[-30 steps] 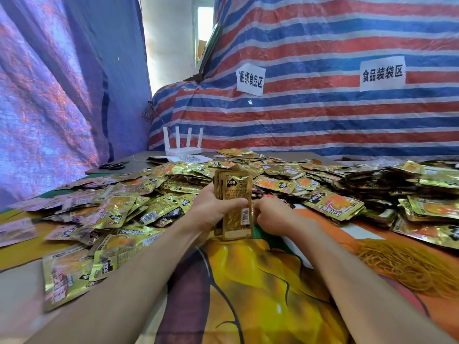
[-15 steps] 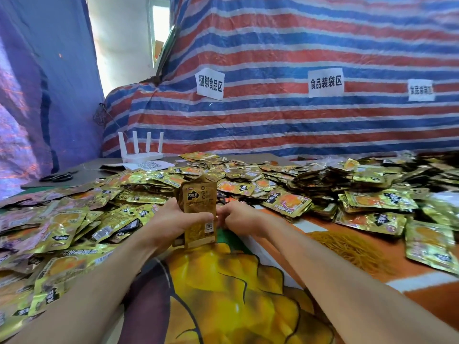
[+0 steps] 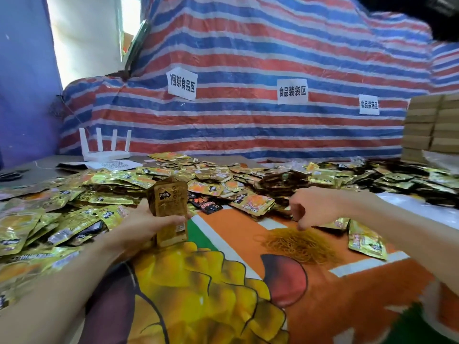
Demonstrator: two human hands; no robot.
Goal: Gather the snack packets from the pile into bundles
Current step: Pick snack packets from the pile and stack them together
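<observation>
My left hand (image 3: 146, 225) grips an upright stack of gold snack packets (image 3: 170, 207) at the centre left of the table. A wide pile of loose gold and orange packets (image 3: 223, 180) covers the table behind and to the left of it. My right hand (image 3: 310, 207) hovers with fingers curled downward and apart, just above a heap of yellow rubber bands (image 3: 300, 244) on the orange cloth. It holds nothing that I can see.
A white router (image 3: 104, 150) and papers stand at the back left. A striped tarp wall (image 3: 248, 70) with paper labels rises behind the table. Stacked brown boxes (image 3: 432, 125) are at the far right. Loose packets (image 3: 365, 240) lie right of the rubber bands.
My right hand has left the packet stack and moved right, over the rubber bands. The left hand keeps holding the stack. The view has turned to the right.
</observation>
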